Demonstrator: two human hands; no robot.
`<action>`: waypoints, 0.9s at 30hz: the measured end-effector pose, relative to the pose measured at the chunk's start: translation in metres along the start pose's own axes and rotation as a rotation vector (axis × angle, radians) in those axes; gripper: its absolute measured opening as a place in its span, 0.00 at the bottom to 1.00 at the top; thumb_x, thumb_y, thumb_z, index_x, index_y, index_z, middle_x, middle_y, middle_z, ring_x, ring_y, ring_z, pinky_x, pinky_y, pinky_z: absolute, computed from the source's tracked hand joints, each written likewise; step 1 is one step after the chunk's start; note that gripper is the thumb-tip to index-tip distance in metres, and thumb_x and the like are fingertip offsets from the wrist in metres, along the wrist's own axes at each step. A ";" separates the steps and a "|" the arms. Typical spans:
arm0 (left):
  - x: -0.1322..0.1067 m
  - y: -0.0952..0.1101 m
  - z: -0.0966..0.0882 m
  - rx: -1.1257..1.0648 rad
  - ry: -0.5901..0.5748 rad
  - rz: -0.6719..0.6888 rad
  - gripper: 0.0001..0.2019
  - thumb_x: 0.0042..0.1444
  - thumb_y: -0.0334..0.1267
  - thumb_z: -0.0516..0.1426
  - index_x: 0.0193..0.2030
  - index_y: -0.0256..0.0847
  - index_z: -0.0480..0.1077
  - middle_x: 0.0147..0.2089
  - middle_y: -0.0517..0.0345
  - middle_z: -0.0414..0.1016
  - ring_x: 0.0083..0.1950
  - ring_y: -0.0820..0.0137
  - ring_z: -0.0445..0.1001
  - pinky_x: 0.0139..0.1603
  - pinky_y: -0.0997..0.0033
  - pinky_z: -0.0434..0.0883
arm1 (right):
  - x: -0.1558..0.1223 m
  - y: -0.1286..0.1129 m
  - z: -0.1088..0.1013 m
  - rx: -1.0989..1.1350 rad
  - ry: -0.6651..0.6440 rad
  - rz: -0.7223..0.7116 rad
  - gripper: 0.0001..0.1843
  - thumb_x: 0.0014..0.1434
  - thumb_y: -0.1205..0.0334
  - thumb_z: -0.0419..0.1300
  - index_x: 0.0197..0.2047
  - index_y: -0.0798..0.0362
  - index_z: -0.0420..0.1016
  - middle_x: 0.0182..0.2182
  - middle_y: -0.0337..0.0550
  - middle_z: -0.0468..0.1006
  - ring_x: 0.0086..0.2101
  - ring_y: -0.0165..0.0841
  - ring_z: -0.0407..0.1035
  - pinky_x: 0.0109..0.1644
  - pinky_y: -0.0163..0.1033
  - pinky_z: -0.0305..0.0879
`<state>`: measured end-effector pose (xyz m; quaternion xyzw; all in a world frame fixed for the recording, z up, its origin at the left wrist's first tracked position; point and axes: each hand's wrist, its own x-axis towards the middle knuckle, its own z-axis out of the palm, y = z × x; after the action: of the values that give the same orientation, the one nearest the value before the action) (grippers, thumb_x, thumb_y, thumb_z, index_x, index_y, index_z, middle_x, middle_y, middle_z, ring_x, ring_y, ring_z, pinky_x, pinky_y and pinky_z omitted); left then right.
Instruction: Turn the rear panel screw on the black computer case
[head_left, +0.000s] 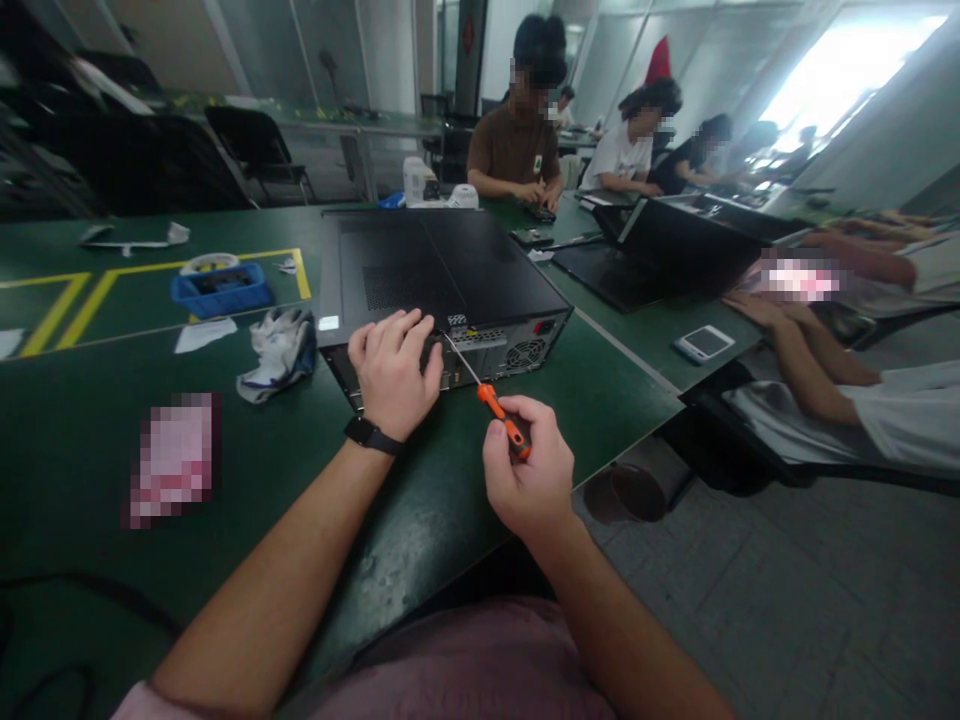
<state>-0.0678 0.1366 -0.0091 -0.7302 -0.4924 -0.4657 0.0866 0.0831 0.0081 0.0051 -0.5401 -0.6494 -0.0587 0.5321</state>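
A black desktop computer case (420,250) lies on the green table with its rear panel, fan grille and ports facing me. My right hand (529,465) is closed around the orange and black handle of a screwdriver (491,402). Its thin shaft points up and left, and the tip is at the rear top edge of the case. My left hand (397,370) rests on the rear left part of the case, fingers lying over the edge and thumb apart. What is under its palm is hidden. The wrist wears a black watch (364,432).
Left of the case are a crumpled glove (277,350), a blue tray (221,292) of small dark parts and white paper (206,335). A phone (705,343) and a black opened case (667,245) are to the right. Several people sit around the tables.
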 end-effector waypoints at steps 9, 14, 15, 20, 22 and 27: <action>0.000 0.002 -0.001 -0.012 0.008 0.014 0.17 0.67 0.39 0.58 0.60 0.43 0.77 0.64 0.45 0.80 0.68 0.51 0.74 0.71 0.44 0.57 | 0.004 0.003 -0.001 -0.014 -0.003 -0.006 0.10 0.66 0.64 0.59 0.51 0.50 0.71 0.37 0.42 0.80 0.31 0.32 0.75 0.36 0.38 0.74; 0.000 0.002 -0.001 0.016 0.000 0.013 0.17 0.67 0.38 0.59 0.61 0.46 0.77 0.64 0.47 0.81 0.67 0.51 0.75 0.70 0.44 0.58 | 0.007 0.007 -0.002 -0.005 -0.009 -0.035 0.11 0.65 0.66 0.59 0.51 0.50 0.70 0.38 0.43 0.81 0.34 0.34 0.78 0.38 0.39 0.76; 0.000 0.002 -0.001 0.025 0.004 0.018 0.17 0.67 0.38 0.59 0.61 0.46 0.77 0.64 0.47 0.81 0.67 0.52 0.75 0.70 0.44 0.58 | 0.008 0.007 -0.002 -0.002 -0.010 -0.042 0.12 0.65 0.66 0.59 0.51 0.50 0.70 0.38 0.43 0.80 0.35 0.34 0.78 0.38 0.39 0.76; 0.000 0.002 -0.001 0.050 0.024 0.035 0.17 0.67 0.38 0.59 0.61 0.46 0.76 0.63 0.48 0.81 0.67 0.53 0.76 0.70 0.45 0.58 | 0.010 0.010 -0.004 0.033 -0.029 -0.089 0.14 0.64 0.68 0.59 0.53 0.50 0.70 0.38 0.43 0.80 0.35 0.34 0.78 0.38 0.39 0.76; 0.000 0.002 -0.001 0.056 0.014 0.026 0.17 0.67 0.38 0.59 0.61 0.47 0.76 0.64 0.48 0.81 0.67 0.53 0.76 0.70 0.45 0.58 | 0.010 0.012 -0.004 0.047 -0.028 -0.094 0.15 0.63 0.69 0.60 0.53 0.50 0.70 0.39 0.43 0.79 0.35 0.34 0.77 0.38 0.38 0.76; 0.000 0.002 -0.001 0.076 0.011 0.032 0.17 0.67 0.38 0.59 0.61 0.48 0.76 0.63 0.49 0.81 0.67 0.53 0.76 0.70 0.45 0.58 | 0.010 0.017 -0.006 0.084 -0.042 -0.089 0.15 0.63 0.70 0.60 0.53 0.52 0.71 0.38 0.42 0.78 0.35 0.31 0.77 0.38 0.36 0.75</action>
<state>-0.0664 0.1346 -0.0081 -0.7315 -0.4976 -0.4493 0.1242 0.1016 0.0178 0.0065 -0.4891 -0.6856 -0.0434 0.5374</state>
